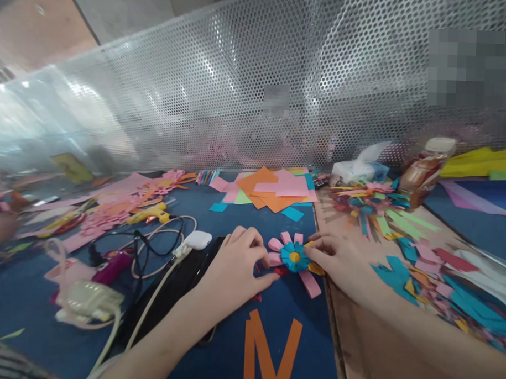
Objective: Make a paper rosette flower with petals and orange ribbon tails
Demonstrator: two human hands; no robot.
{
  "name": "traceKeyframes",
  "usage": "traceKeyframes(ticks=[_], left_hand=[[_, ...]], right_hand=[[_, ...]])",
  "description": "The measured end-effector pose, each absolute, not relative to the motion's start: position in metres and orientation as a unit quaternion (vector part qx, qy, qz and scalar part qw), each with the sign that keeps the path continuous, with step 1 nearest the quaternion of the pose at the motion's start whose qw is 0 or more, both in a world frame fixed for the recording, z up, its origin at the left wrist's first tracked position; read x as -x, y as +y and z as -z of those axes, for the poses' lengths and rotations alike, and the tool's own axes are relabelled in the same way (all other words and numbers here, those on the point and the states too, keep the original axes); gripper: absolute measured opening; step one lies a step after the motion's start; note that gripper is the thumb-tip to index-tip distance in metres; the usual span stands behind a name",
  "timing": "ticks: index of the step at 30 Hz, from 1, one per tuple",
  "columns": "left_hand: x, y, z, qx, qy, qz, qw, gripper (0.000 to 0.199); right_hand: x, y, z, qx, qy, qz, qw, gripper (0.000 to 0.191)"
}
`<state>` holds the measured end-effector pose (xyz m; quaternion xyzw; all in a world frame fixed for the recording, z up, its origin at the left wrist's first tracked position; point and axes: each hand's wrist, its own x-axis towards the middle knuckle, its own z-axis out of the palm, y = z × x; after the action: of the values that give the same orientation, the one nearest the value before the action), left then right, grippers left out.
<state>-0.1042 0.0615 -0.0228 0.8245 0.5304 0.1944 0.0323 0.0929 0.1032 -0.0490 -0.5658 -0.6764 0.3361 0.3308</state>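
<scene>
A paper flower [295,257] lies on the blue table between my hands. It has a fringed blue middle, a yellow centre and looped pink and yellow petals; one pink strip [310,284] sticks out toward me. My left hand [242,264] is curled at the flower's left side, with fingertips at a pink petal and the thumb beside a bit of red paper [280,271]. From the right, my right hand [336,256] pinches the flower's edge by the yellow petals, its fingertips partly hidden. Orange paper strips [268,350] lie nearer to me.
A black device [166,302] with cables and a white charger [89,300] lies at left. Coloured sheets [269,190] are stacked behind. To the right are paper scraps [444,284], a tissue box [359,170] and a jar [428,171]. Another person's hand [3,225] shows at far left.
</scene>
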Motion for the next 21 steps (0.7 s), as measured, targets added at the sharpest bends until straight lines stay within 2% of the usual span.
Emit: traceKeyframes(ticks=[14, 21], left_hand=[[0.094, 0.056, 0.028, -0.842, 0.508, -0.18, 0.016, 0.016], [0.097, 0.057, 0.031, -0.859, 0.485, -0.164, 0.01, 0.015]], right_hand=[[-0.086, 0.101, 0.069, 0.56, -0.711, -0.223, 0.362, 0.017], [-0.086, 0.102, 0.074, 0.548, -0.725, -0.211, 0.36, 0.015]])
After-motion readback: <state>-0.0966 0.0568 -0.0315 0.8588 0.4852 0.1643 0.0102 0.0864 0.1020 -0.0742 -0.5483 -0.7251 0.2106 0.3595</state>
